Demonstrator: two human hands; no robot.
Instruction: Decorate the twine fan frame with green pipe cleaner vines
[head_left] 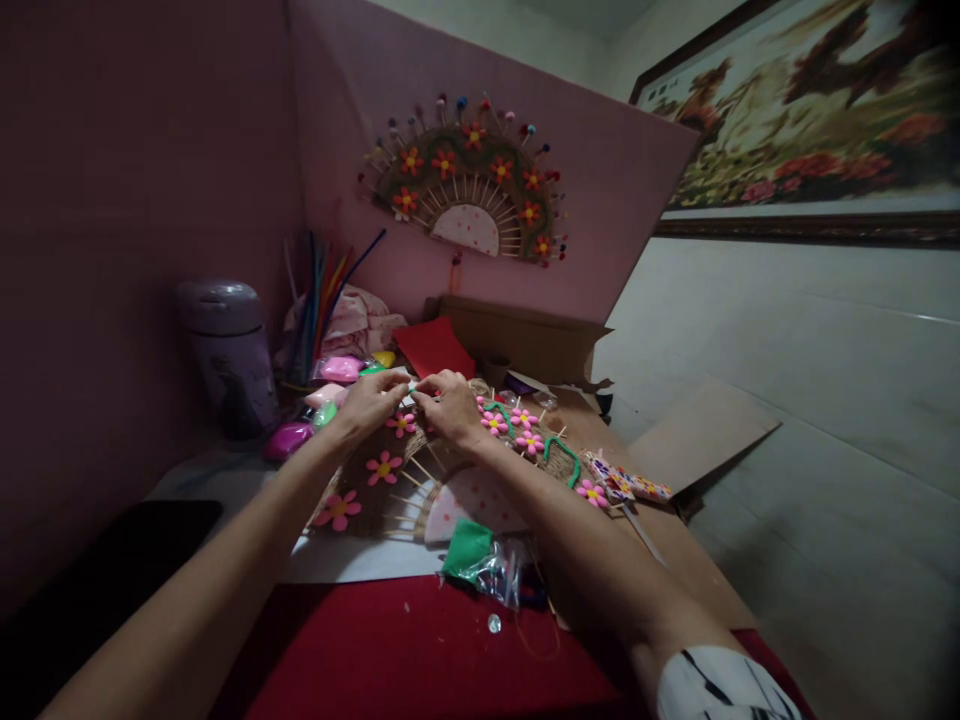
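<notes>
Over the top edge of a half-round craft fan [361, 505], my left hand [373, 404] and my right hand [451, 405] meet with fingertips pinched together. Between them shows a tiny bit of green clay [412, 389], partly hidden by the fingers. The fan lies flat, with twine wound over sticks. Pink clay flowers [383, 467] with yellow centres and a wavy green clay strip [564, 462] decorate it. My right forearm covers part of its spotted base [457, 505]. Near that base rests a clear bag with green clay [469, 548].
A lidded purple container [231, 360] stands at left beside coloured pipe cleaners [319, 300] and bags of pink clay [289, 438]. Red paper [435, 347] and a cardboard box [517, 335] lie behind. A finished-looking fan [465, 185] hangs on the pink panel. Patterned scissors [630, 482] sit right.
</notes>
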